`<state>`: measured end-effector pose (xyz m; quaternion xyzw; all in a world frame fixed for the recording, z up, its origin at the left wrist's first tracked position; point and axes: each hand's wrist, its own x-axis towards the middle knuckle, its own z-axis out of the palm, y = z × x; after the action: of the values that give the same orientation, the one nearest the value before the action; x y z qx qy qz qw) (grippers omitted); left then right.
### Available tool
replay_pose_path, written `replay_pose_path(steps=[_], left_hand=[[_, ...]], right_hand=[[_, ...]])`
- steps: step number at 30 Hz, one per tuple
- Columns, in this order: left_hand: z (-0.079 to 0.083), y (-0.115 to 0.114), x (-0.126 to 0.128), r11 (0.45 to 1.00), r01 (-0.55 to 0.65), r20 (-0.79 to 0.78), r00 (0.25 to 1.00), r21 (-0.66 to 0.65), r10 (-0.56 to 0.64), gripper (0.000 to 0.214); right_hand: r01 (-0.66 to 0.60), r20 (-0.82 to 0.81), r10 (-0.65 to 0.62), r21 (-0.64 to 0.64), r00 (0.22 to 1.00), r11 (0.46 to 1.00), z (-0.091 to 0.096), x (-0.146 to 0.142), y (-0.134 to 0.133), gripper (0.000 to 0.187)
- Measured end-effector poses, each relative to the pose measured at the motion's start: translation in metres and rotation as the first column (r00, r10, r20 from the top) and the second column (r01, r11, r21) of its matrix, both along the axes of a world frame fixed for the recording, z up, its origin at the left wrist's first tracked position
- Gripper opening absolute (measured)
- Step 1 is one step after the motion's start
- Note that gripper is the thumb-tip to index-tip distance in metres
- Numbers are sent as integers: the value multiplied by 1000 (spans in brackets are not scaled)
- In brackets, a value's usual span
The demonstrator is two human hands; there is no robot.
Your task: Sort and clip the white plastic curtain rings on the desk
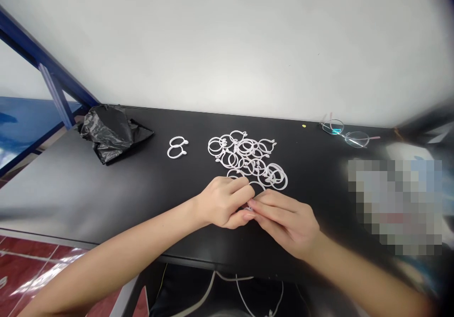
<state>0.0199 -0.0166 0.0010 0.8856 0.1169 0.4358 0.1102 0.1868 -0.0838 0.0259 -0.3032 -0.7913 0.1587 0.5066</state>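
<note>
My left hand (229,201) and my right hand (289,220) meet at the front of the table, fingertips pinched together. Between them is a white plastic curtain ring (257,183); its upper arc shows above the fingers, while the rest is hidden. Just beyond my hands lies a loose pile of similar white rings (283,179), many overlapping, each with a small eyelet or catch on its edge. Off to the left, two more rings (170,156) lie side by side, touching, apart from the pile.
A crumpled black plastic bag (109,130) lies at the back left of the black table (142,194). Eyeglasses (356,139) rest at the back right, near a blurred-out package (397,203). A white wall (220,47) borders the back edge; a blue metal frame (53,66) stands left.
</note>
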Motion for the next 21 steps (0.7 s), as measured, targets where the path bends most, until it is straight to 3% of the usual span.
replay_pose_path(steps=[8, 13, 16, 18, 21], left_hand=[[1, -4, 3, 999, 13, 42, 999, 36, -15, 49], [8, 3, -2, 997, -28, -11, 1000, 73, 29, 53], [19, 25, -23, 969, -241, 36, 970, 44, 240, 42], [22, 45, -43, 866, -499, 20, 866, -42, 500, 31], [12, 74, -71, 755, -653, -119, 755, -50, 645, 27]], right_hand=[[39, -12, -38, 23, 999, 999, -1, -2, -7, 24], [0, 3, 0, 8, 1000, 1000, -4, 4, -1, 36], [63, 20, -61, -85, 998, 994, -8, 14, 3, 47], [158, -18, -163, -146, 987, 977, -11, 20, 6, 48], [246, -58, -260, -180, 964, 952, -13, 23, 8, 45]])
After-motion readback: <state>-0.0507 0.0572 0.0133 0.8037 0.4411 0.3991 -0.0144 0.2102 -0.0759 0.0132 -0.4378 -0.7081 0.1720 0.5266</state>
